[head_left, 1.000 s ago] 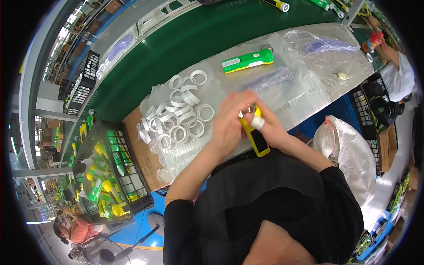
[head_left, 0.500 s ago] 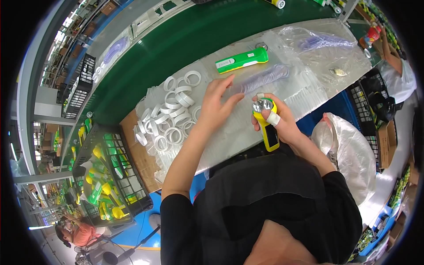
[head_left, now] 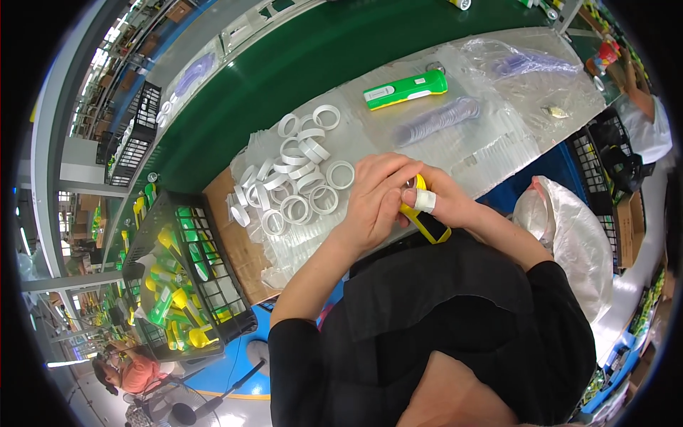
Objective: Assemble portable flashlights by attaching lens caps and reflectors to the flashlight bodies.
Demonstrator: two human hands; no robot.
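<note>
A yellow and black flashlight (head_left: 431, 227) points its head away from me, its handle toward my body. My right hand (head_left: 447, 199) is wrapped around it near the head, with white tape on a finger and the thumb. Over the head end, my left hand (head_left: 377, 196) is closed, its fingers hiding the lamp and anything between. White plastic rings (head_left: 340, 175) lie in a loose heap left of my hands. Beyond them is a row of clear thin discs (head_left: 437, 122), and past that a green flashlight (head_left: 407, 90) lies on its side.
Plastic sheeting (head_left: 491, 146) covers the worktop beside a green belt (head_left: 299, 64). A black crate (head_left: 235, 285) of green and yellow flashlights stands at left. On the right are a white sack (head_left: 569, 249) and a clear bag (head_left: 526, 64). Other people sit at far left and right.
My left hand has moved from near the clear discs to the flashlight's head and closed over it. The flashlight has tilted slightly, still in my right hand.
</note>
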